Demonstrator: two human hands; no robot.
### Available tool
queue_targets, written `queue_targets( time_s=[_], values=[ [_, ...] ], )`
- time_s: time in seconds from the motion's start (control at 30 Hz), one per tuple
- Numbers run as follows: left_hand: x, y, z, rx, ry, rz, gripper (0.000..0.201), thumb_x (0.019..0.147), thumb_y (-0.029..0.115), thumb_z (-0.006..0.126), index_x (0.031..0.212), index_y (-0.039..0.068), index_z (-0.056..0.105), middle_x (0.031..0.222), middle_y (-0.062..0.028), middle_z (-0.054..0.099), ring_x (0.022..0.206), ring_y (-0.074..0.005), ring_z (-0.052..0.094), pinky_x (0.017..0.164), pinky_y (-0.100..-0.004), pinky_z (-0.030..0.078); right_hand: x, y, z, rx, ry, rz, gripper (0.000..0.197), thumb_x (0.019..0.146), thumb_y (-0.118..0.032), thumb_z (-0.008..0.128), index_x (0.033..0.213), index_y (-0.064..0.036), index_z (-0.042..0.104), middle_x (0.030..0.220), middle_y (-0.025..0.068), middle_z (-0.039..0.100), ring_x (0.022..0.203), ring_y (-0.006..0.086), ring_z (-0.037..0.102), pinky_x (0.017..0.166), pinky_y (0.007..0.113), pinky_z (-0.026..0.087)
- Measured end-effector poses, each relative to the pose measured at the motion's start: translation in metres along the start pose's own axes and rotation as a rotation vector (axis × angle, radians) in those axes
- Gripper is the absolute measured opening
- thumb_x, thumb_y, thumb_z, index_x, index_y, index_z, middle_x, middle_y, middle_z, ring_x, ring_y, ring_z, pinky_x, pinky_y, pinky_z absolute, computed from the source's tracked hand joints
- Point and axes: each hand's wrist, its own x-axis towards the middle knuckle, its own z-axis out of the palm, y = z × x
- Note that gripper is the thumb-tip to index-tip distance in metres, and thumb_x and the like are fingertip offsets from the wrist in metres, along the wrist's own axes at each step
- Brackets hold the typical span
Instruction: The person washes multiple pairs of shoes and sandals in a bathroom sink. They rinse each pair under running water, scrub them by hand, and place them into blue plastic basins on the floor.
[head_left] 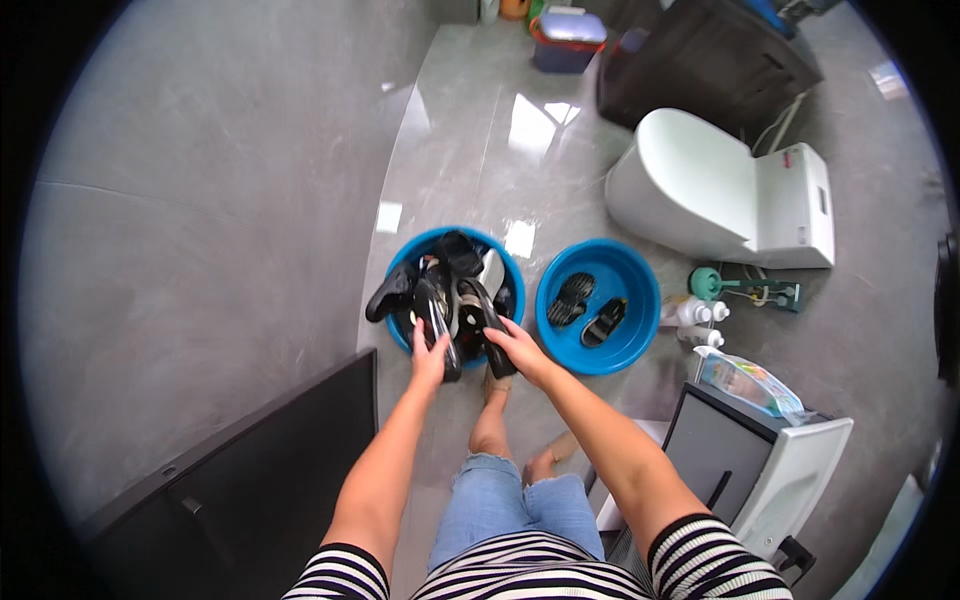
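Observation:
My left hand point(429, 360) is closed on a shiny black shoe point(437, 322) over the near part of the left blue basin point(410, 252). Beside it, my right hand point(517, 351) grips a second black shoe point(484, 318); the two shoes lie nearly side by side, heels toward me. More footwear fills this basin: a dark shoe point(392, 291) overhangs its left rim, a black one point(459, 254) rests at the far side, and a whitish piece point(491, 272) shows at the right. What lies beneath is hidden.
A second blue basin point(640, 340) holds a dark striped sandal point(571, 299) and another dark sandal point(604, 322). A white toilet point(690, 170) stands far right, with a green brush point(706, 283) and white bottles point(690, 312) near it. A dark door point(260, 470) is at near left, a cabinet point(735, 450) at near right.

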Motion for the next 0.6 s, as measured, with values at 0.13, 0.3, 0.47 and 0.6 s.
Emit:
queue_targets(
  time_s=[0.13,0.3,0.47,0.6],
  values=[
    [0.078,-0.052,-0.034,0.204,0.127,0.024,0.084,0.086,0.025,0.07,0.153,0.012,0.021,0.148,-0.0213,0.039,0.132,-0.0331,0.044,0.108,-0.04,0.036,0.122,0.067,0.028,-0.199,0.074,-0.002,0.071,0.081,-0.038,0.075,0.134,0.0015,0.05,0.115,0.012,0.065,0.1,0.0173,0.063,0.086,0.029,0.049],
    [0.13,-0.094,-0.032,0.636,0.014,-0.049,0.093,0.084,0.032,0.071,0.155,0.012,0.014,0.157,-0.023,0.018,0.142,-0.0368,0.027,0.115,-0.0411,0.025,0.195,0.115,0.016,-0.646,0.254,-0.132,0.07,0.078,-0.031,0.075,0.136,-0.0009,0.05,0.123,0.0205,0.059,0.11,0.0316,0.06,0.097,0.037,0.047],
    [0.141,-0.152,-0.042,0.664,-0.13,-0.087,0.096,0.083,0.035,0.07,0.155,0.008,0.012,0.16,-0.0235,0.005,0.146,-0.0374,0.017,0.118,-0.0403,0.021,0.188,0.135,0.009,-0.723,0.169,-0.182,0.062,0.078,-0.019,0.076,0.134,-0.0068,0.053,0.119,0.0172,0.057,0.1,0.0272,0.063,0.087,0.036,0.052],
    [0.124,-0.151,-0.025,0.691,0.125,0.081,0.076,0.086,0.015,0.065,0.15,0.006,0.026,0.156,-0.0251,0.019,0.143,-0.0407,0.024,0.115,-0.0433,0.025,0.174,0.138,-0.014,-0.481,0.25,-0.178,0.057,0.081,-0.02,0.074,0.132,-0.0056,0.054,0.11,0.0156,0.059,0.088,0.0264,0.063,0.081,0.036,0.052]
  ],
)
